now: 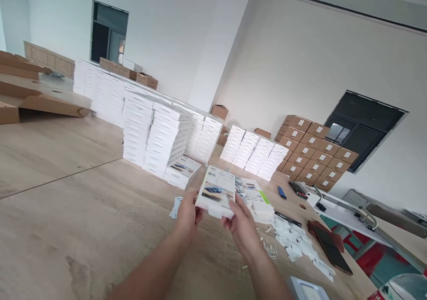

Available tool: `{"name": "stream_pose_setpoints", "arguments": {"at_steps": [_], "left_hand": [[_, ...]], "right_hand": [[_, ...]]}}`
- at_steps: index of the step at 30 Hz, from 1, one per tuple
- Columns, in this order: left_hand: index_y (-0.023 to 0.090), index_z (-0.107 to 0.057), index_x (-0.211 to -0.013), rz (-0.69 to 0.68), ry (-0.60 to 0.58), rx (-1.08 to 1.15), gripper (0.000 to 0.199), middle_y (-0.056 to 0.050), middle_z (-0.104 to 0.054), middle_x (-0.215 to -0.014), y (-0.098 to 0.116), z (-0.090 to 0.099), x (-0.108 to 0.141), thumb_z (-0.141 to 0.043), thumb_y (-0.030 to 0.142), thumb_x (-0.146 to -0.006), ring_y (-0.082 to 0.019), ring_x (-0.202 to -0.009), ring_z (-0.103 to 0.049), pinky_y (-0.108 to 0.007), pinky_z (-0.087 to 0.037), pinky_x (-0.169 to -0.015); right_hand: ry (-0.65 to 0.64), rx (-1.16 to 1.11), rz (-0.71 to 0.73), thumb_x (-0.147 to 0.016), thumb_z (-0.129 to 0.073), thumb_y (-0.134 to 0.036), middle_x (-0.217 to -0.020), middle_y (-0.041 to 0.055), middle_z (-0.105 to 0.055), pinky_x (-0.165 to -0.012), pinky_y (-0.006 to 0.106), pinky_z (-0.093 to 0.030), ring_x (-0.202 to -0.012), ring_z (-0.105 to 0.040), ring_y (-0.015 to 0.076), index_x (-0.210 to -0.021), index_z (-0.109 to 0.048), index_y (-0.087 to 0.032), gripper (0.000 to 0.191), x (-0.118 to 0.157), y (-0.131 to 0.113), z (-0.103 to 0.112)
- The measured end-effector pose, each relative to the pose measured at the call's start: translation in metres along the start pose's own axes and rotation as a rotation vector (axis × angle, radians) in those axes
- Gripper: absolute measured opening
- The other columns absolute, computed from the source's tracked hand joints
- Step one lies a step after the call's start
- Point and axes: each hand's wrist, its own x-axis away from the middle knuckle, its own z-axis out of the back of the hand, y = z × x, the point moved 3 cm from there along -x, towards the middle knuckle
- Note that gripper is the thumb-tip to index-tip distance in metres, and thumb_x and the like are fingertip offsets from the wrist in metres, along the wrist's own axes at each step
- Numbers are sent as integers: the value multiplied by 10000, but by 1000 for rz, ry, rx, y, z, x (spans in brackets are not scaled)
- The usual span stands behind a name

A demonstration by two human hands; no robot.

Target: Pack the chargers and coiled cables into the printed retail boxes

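A flat white box (217, 188) with a printed picture on its top is held between my two hands, above the wooden table. My left hand (187, 213) grips its left edge near the front corner. On the opposite side, my right hand (240, 222) holds the right front corner, thumb on the top face. A small flap or tab shows on the box's front side. Just beyond it, a similar printed box (184, 167) lies at the foot of tall stacks of white boxes (151, 133). To the right is another pile of printed boxes (255, 195).
White paper slips (293, 237) lie scattered on the wooden table (83, 220), beside a black pen (288, 219). A dark phone (332, 249), a blue object (282, 192) and a bottle (405, 287) are at the right. Brown cartons (305, 151) stand stacked behind.
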Motion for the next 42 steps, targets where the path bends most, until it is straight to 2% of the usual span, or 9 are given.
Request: {"name": "stream_pose_setpoints", "arguments": {"at_steps": [4,9,15,21,24,28,34,37,42], "left_hand": [[193,-477,-780,29,159,126,116,79,-432,-559,7,12,-6,-546,204,-873,-49,-375,-362,-162,-147,-347],[186,-457,-748,41,182,222,153,83,-398,-567,14,17,-5,-488,149,-893,-36,-373,-329,-159,-133,-326],[190,-478,-728,43,136,283,95,70,-430,-577,12,17,-5,-548,135,-760,-35,-361,-346,-151,-132,-306],[183,-484,-702,76,111,266,118,65,-452,-588,12,14,-4,-584,129,-736,-35,-379,-380,-148,-157,-302],[181,-485,-703,84,119,261,114,63,-455,-584,15,13,-5,-541,129,-787,-31,-370,-382,-149,-160,-299],[170,-524,-708,128,67,248,119,53,-470,-579,12,10,-4,-525,137,-823,-35,-370,-404,-146,-171,-303],[154,-543,-677,239,-29,151,111,31,-512,-579,0,4,2,-567,106,-774,-46,-364,-426,-143,-170,-305],[148,-555,-683,253,-71,93,102,31,-518,-582,-2,3,1,-565,112,-779,-45,-372,-435,-137,-175,-311],[147,-554,-674,267,-132,-15,123,36,-517,-571,-2,2,1,-551,120,-794,-38,-369,-414,-136,-170,-316]], "right_hand": [[17,195,-12,-826,-657,-458,-849,-8,-673,-413,193,-385,-542,-600,107,-1248,-515,-245,493,-70,-3,-55],[0,475,-108,-941,-540,-390,-770,-7,-642,-422,212,-422,-487,-579,107,-1152,-533,-188,292,-134,32,-112],[-13,837,-151,-978,-499,-512,-725,-17,-620,-529,256,-493,-507,-546,96,-1057,-604,-145,389,-159,68,-125],[-28,973,-23,-967,-401,-521,-560,2,-619,-476,307,-461,-420,-551,173,-1081,-641,-121,481,-152,57,-123],[43,1027,128,-929,-410,-496,-652,23,-685,-539,305,-485,-535,-625,203,-1152,-657,-152,479,-142,33,-101],[207,1182,225,-915,-345,-402,-938,97,-744,-745,305,-516,-855,-689,233,-1164,-679,-138,493,-132,-16,-28],[297,1532,46,-724,-552,-184,-1223,152,-692,-911,336,-487,-1123,-648,272,-1296,-617,-107,580,-108,-51,92],[263,1703,-14,-602,-637,-83,-1281,145,-669,-953,411,-457,-1178,-622,326,-1229,-674,-162,633,-81,-37,120],[320,1899,73,-827,-482,-62,-1114,179,-737,-984,449,-383,-1095,-672,317,-1130,-732,-179,409,-46,-38,131]]}}
